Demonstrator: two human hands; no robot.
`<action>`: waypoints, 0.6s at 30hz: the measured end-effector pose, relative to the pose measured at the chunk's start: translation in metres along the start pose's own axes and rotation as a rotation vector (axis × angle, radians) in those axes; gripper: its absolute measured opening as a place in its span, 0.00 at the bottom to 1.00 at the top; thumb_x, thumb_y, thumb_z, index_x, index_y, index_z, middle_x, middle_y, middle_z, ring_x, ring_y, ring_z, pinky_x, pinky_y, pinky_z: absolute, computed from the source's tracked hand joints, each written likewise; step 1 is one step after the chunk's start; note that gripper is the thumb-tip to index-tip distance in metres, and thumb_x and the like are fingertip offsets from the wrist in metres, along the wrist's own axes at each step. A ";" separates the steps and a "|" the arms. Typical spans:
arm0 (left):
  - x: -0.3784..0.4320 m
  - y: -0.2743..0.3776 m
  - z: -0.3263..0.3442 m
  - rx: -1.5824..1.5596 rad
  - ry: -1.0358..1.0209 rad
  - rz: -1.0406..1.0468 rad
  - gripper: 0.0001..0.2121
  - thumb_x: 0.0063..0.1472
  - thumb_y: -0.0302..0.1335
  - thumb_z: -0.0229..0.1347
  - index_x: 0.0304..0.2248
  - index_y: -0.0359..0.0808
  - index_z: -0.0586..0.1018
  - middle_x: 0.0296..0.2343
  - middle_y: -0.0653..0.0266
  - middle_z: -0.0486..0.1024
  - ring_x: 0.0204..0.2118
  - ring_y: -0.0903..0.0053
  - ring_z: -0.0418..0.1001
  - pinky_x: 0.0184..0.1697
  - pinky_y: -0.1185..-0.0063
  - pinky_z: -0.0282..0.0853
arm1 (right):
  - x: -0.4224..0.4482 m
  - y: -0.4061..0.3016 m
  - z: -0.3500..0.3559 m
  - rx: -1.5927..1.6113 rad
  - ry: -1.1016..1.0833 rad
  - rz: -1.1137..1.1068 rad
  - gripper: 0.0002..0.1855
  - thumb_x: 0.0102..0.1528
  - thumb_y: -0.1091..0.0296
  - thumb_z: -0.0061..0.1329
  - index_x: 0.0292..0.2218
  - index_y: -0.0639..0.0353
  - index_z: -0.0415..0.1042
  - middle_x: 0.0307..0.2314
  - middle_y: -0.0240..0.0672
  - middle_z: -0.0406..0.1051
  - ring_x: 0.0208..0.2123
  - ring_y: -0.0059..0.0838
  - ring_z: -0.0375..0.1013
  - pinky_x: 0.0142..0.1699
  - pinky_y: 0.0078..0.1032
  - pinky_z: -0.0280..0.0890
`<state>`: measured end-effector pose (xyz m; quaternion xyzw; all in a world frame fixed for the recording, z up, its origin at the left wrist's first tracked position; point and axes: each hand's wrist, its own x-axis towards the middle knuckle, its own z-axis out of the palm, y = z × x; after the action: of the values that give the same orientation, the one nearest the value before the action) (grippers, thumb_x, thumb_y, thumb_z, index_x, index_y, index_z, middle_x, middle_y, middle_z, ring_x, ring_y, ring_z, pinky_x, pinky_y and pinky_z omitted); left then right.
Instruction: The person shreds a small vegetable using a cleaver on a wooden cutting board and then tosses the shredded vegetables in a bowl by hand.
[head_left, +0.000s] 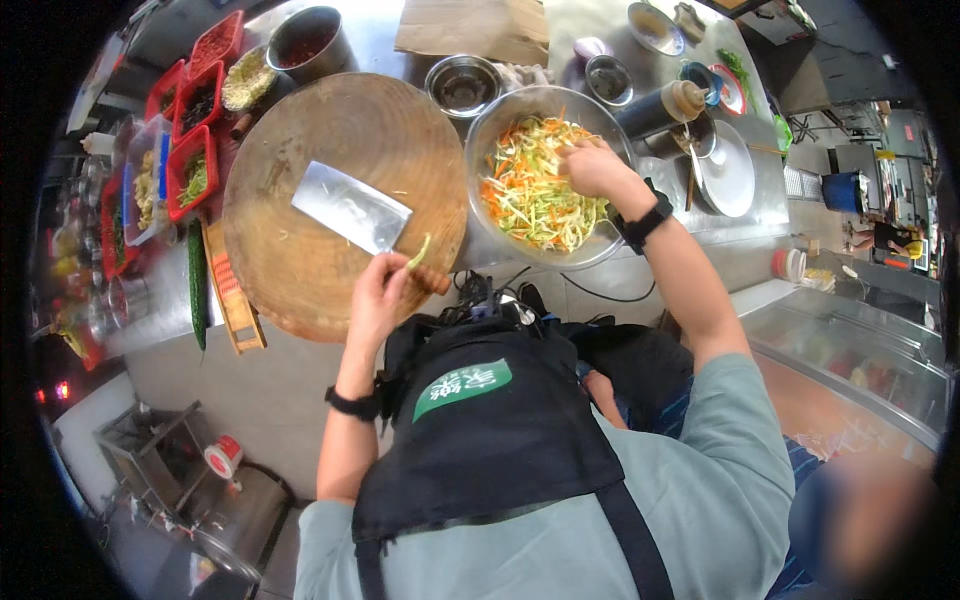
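A thin pale-green vegetable strip (420, 252) sticks out from between the thumb and fingers of my left hand (381, 292). That hand is over the near edge of a round wooden chopping block (337, 120), beside a cleaver. The cleaver's broad blade (351, 206) lies flat on the block, its wooden handle (430, 280) pointing toward me. My right hand (596, 171) reaches into a large clear bowl (551, 259). Its fingertips touch shredded vegetables (540, 202), orange and pale green, and are partly hidden, so their grip is unclear.
Red baskets (196, 172) of ingredients and a steel pot (309, 45) stand at left. A cucumber (196, 285) and a wooden grater (232, 292) lie beside the block. Right of the bowl are a dark squeeze bottle (652, 112) and a white plate (731, 172). Another person sits close at right.
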<state>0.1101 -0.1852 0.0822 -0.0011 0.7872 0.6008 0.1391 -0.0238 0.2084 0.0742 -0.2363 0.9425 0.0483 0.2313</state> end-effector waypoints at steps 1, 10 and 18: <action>-0.008 -0.003 -0.006 -0.028 0.008 -0.071 0.03 0.64 0.19 0.50 0.37 0.32 0.73 0.26 0.69 0.73 0.27 0.86 0.70 0.31 0.84 0.68 | -0.005 0.003 -0.002 -0.025 -0.110 0.079 0.14 0.54 0.68 0.45 0.39 0.50 0.80 0.46 0.34 0.73 0.52 0.39 0.68 0.54 0.47 0.61; -0.039 -0.030 -0.045 -0.088 0.198 -0.109 0.03 0.63 0.19 0.53 0.37 0.32 0.73 0.30 0.69 0.73 0.32 0.85 0.70 0.39 0.84 0.67 | 0.008 0.016 -0.019 0.365 0.140 0.413 0.19 0.53 0.61 0.49 0.47 0.46 0.76 0.44 0.47 0.74 0.47 0.45 0.73 0.50 0.42 0.68; -0.044 -0.026 -0.075 0.165 0.368 -0.088 0.04 0.61 0.21 0.55 0.35 0.31 0.74 0.28 0.71 0.73 0.30 0.85 0.69 0.36 0.84 0.67 | 0.024 -0.007 0.066 0.366 0.177 0.553 0.36 0.47 0.64 0.61 0.57 0.50 0.64 0.50 0.50 0.64 0.49 0.54 0.69 0.54 0.44 0.66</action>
<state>0.1403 -0.2705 0.0849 -0.1338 0.8451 0.5173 0.0188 -0.0121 0.2053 0.0046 0.0704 0.9804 -0.0815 0.1651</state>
